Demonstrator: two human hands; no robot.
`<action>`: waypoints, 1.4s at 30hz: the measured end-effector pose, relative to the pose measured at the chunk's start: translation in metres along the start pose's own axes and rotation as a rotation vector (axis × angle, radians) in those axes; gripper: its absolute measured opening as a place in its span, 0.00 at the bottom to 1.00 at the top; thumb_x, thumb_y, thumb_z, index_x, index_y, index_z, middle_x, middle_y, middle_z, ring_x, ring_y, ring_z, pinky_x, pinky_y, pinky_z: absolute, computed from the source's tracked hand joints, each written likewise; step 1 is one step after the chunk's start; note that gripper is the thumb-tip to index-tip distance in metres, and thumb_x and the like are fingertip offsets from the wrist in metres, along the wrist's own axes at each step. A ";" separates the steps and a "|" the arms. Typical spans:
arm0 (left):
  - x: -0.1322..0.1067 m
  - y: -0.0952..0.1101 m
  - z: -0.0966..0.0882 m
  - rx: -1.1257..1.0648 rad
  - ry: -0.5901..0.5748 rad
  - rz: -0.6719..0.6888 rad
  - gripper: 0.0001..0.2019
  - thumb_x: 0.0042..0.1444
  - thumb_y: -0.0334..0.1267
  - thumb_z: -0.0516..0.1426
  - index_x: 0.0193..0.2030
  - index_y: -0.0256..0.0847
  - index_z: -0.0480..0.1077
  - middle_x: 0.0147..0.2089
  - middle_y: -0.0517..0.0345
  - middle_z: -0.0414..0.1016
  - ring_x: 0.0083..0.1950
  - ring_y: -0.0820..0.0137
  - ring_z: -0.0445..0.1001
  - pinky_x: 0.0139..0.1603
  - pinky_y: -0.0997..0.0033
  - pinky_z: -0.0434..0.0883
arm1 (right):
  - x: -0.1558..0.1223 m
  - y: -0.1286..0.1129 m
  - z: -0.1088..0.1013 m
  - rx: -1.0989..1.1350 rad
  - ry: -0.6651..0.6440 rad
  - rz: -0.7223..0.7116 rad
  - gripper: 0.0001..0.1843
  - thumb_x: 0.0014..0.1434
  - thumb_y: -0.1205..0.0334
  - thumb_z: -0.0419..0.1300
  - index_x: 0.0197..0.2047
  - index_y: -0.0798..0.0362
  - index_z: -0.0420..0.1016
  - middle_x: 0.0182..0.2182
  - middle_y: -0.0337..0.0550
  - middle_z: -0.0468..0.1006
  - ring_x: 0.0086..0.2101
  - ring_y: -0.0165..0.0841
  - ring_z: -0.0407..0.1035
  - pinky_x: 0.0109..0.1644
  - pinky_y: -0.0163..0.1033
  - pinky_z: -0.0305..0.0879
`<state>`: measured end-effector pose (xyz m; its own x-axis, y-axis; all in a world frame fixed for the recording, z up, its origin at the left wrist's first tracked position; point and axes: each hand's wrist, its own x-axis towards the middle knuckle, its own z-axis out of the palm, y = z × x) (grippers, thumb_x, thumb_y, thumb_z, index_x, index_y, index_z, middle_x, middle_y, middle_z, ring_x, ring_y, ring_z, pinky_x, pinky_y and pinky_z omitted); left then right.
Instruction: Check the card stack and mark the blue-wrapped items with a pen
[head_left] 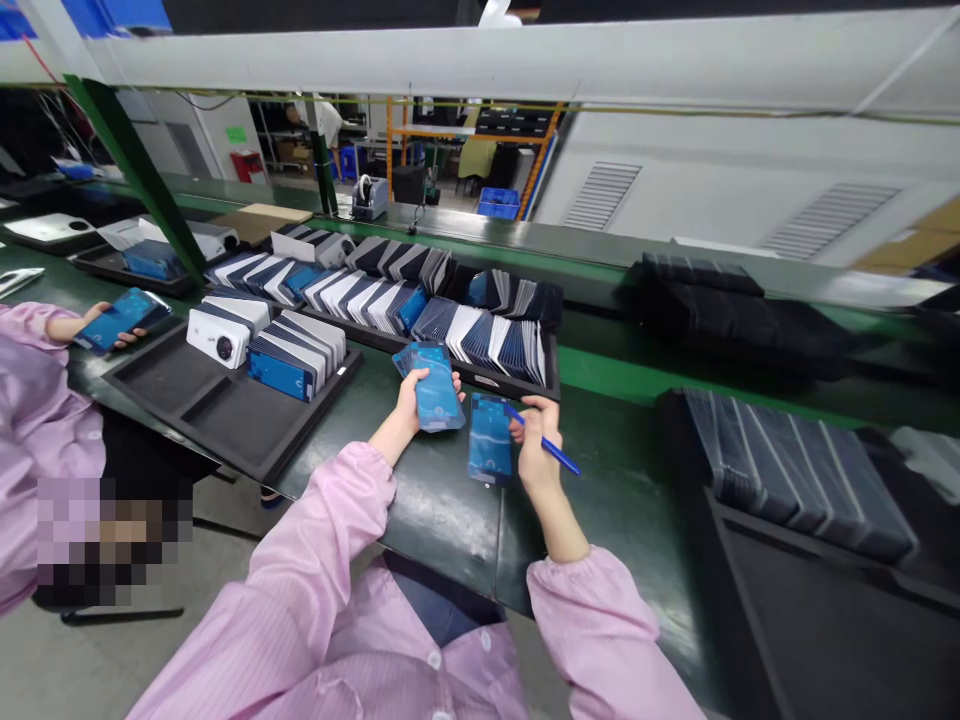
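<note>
**Two blue-filmed panels in hand at the near bench edge**

Pink sleeves (pixel 315 590) fill the bottom of the view, both forearms reaching over the near edge of the green bench (pixel 442 510).

Left hand (pixel 409 405): fingers wrapped around a small fanned stack of blue-filmed panels (pixel 435 385), thumb on the lower edge, stack held just above the bench top.

Right hand (pixel 534 450): fingers pinched on a blue pen (pixel 551 447), tip pointing toward a single panel (pixel 490 438) that lies flat on the bench just beside the hand. Cannot tell whether the pen tip touches it.

Behind the hands, toward the middle of the bench: a long black tray (pixel 551 375) packed with upright panels in rows. At the left near edge, a second black tray (pixel 225 410), with a short row of panels and a white block with a lens (pixel 219 343) at its far end.

Right near corner: dark tray (pixel 817 600) with black sleeved parts leaning in a row.

Far left: a co-worker's hand (pixel 112 325) holding one more blue panel (pixel 120 315) above the bench, same pink sleeve.
</note>
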<state>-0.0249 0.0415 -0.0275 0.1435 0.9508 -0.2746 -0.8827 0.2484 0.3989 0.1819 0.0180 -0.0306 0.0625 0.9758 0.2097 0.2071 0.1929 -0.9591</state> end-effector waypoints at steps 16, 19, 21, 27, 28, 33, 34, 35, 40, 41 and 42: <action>-0.002 -0.032 -0.001 -0.052 -0.086 -0.045 0.24 0.47 0.42 0.53 0.48 0.29 0.73 0.35 0.46 0.79 0.37 0.60 0.78 0.48 0.61 0.72 | -0.024 -0.014 0.029 0.121 -0.304 -0.057 0.11 0.43 0.53 0.69 0.21 0.50 0.74 0.20 0.42 0.76 0.22 0.35 0.68 0.26 0.38 0.66; -0.005 -0.032 0.001 -0.034 -0.079 -0.062 0.24 0.47 0.42 0.52 0.47 0.28 0.73 0.33 0.46 0.78 0.36 0.59 0.78 0.46 0.61 0.72 | -0.024 -0.014 0.030 0.099 -0.291 -0.064 0.11 0.44 0.54 0.68 0.20 0.50 0.74 0.19 0.41 0.75 0.21 0.34 0.67 0.25 0.37 0.64; -0.006 -0.032 0.003 -0.030 -0.078 -0.068 0.24 0.47 0.42 0.52 0.47 0.28 0.73 0.32 0.46 0.78 0.36 0.60 0.78 0.46 0.62 0.72 | -0.025 -0.015 0.030 0.088 -0.286 -0.068 0.11 0.44 0.54 0.67 0.20 0.50 0.74 0.18 0.40 0.75 0.21 0.34 0.66 0.25 0.37 0.63; -0.004 -0.032 0.001 -0.035 -0.082 -0.086 0.25 0.46 0.42 0.52 0.47 0.27 0.73 0.33 0.46 0.78 0.36 0.60 0.78 0.47 0.61 0.72 | -0.025 -0.015 0.031 0.072 -0.300 -0.074 0.11 0.44 0.54 0.68 0.19 0.50 0.74 0.18 0.40 0.74 0.20 0.33 0.66 0.25 0.37 0.62; -0.003 -0.032 0.000 -0.034 -0.083 -0.090 0.25 0.46 0.42 0.52 0.48 0.27 0.73 0.33 0.45 0.78 0.36 0.60 0.78 0.47 0.61 0.72 | -0.024 -0.015 0.031 0.073 -0.305 -0.074 0.11 0.44 0.54 0.68 0.19 0.50 0.74 0.18 0.40 0.74 0.20 0.33 0.66 0.25 0.37 0.62; -0.001 -0.033 -0.003 -0.022 -0.091 -0.090 0.26 0.46 0.43 0.52 0.48 0.26 0.73 0.32 0.45 0.78 0.35 0.59 0.78 0.47 0.60 0.72 | -0.024 -0.011 0.030 0.095 -0.305 -0.057 0.12 0.43 0.54 0.69 0.18 0.50 0.74 0.17 0.39 0.74 0.20 0.33 0.65 0.25 0.37 0.62; -0.001 -0.033 -0.004 -0.019 -0.094 -0.087 0.26 0.46 0.42 0.52 0.49 0.27 0.73 0.32 0.45 0.79 0.35 0.59 0.78 0.47 0.60 0.72 | -0.023 -0.010 0.030 0.104 -0.303 -0.050 0.13 0.42 0.53 0.70 0.19 0.50 0.74 0.17 0.39 0.74 0.20 0.33 0.66 0.25 0.37 0.63; 0.000 -0.032 -0.005 -0.014 -0.098 -0.086 0.26 0.46 0.42 0.52 0.49 0.27 0.73 0.32 0.46 0.79 0.35 0.59 0.78 0.47 0.59 0.72 | -0.022 -0.008 0.030 0.115 -0.297 -0.041 0.15 0.42 0.50 0.71 0.19 0.50 0.73 0.17 0.40 0.74 0.20 0.33 0.66 0.24 0.37 0.63; 0.007 -0.030 -0.009 0.044 -0.150 -0.102 0.24 0.46 0.44 0.53 0.46 0.31 0.74 0.33 0.45 0.79 0.36 0.58 0.79 0.49 0.57 0.72 | -0.008 -0.003 0.025 0.191 -0.116 0.009 0.27 0.55 0.33 0.59 0.36 0.50 0.75 0.20 0.39 0.76 0.19 0.33 0.69 0.22 0.35 0.65; 0.007 -0.030 -0.008 0.068 -0.162 -0.101 0.23 0.45 0.44 0.53 0.45 0.31 0.74 0.34 0.45 0.80 0.36 0.58 0.79 0.51 0.56 0.72 | -0.006 -0.004 0.022 0.202 -0.069 0.011 0.28 0.57 0.32 0.57 0.40 0.50 0.75 0.21 0.40 0.77 0.20 0.33 0.70 0.23 0.35 0.66; 0.006 -0.030 -0.006 0.096 -0.174 -0.094 0.23 0.45 0.44 0.54 0.45 0.31 0.75 0.35 0.44 0.80 0.37 0.58 0.79 0.53 0.55 0.71 | -0.005 -0.005 0.018 0.210 -0.032 0.012 0.29 0.58 0.32 0.57 0.41 0.51 0.75 0.22 0.41 0.78 0.21 0.33 0.71 0.23 0.35 0.67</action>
<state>-0.0001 0.0389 -0.0460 0.3055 0.9382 -0.1629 -0.8161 0.3461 0.4628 0.1628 0.0140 -0.0302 0.0324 0.9802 0.1954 -0.0016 0.1955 -0.9807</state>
